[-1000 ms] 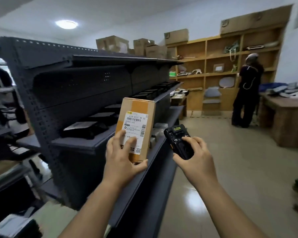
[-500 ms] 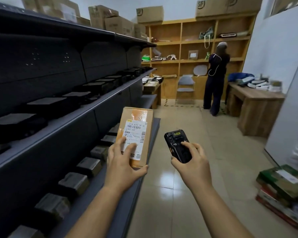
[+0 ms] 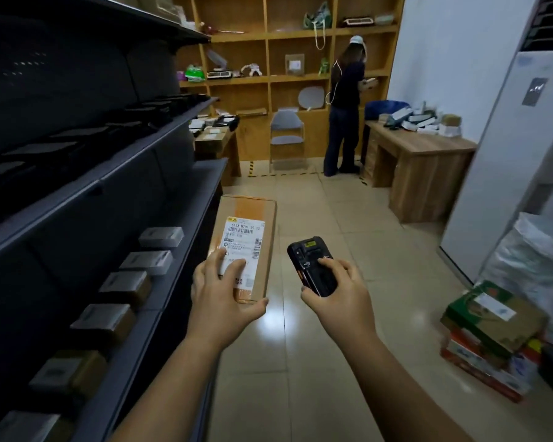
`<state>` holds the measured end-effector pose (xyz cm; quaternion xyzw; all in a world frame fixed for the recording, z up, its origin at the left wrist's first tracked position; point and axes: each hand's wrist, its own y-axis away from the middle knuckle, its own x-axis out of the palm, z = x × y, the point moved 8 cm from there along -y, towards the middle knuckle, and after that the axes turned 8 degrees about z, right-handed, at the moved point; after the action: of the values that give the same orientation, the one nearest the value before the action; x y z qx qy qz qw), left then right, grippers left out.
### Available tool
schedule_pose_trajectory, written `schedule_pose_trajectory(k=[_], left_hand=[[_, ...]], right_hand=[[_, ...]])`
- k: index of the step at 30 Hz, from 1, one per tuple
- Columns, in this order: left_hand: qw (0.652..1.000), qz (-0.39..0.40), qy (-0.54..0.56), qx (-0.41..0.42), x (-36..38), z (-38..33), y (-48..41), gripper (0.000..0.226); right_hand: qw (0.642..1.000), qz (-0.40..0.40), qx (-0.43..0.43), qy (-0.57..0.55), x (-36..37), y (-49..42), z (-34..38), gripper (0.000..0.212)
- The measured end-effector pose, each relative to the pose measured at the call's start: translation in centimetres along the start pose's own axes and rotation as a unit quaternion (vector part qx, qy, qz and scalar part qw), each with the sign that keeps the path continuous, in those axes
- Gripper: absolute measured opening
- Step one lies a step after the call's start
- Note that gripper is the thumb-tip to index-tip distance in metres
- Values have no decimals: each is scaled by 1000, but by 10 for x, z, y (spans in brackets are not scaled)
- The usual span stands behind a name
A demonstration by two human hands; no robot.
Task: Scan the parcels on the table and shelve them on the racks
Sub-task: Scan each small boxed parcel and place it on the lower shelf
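My left hand (image 3: 221,296) grips a flat brown cardboard parcel (image 3: 254,218) by its near end, fingers on its white barcode label (image 3: 243,240) and thumb under the bottom edge. The parcel is held upright in the aisle, just right of the dark grey rack (image 3: 115,173). My right hand (image 3: 339,293) holds a black handheld scanner (image 3: 310,266), thumb on its keypad, its small screen facing me. The scanner sits right of the parcel, a little apart from it.
Several small boxes (image 3: 125,283) line the rack's lower shelf, dark parcels (image 3: 77,145) the upper one. A person (image 3: 345,103) stands at the wooden shelving (image 3: 268,78) beside a wooden desk (image 3: 428,161) with parcels. Stacked cartons (image 3: 492,333) and a white bag (image 3: 537,266) lie at the right.
My view has swung right and down along the aisle, so the rack has slid to the left. Both hands keep the parcel and the scanner, now held lower in front of me.
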<state>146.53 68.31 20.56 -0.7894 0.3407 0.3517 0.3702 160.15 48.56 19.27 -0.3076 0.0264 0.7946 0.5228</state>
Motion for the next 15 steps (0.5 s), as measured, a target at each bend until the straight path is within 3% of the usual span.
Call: schedule_pose_trajectory(k=[6, 15], left_hand=[[1000, 19, 0, -6, 65, 21, -146, 78], [998, 1, 0, -64, 109, 91, -321, 76]], right_hand=[[1000, 1, -8, 1, 28, -151, -51, 62], [997, 54, -53, 11, 109, -357, -64, 62]])
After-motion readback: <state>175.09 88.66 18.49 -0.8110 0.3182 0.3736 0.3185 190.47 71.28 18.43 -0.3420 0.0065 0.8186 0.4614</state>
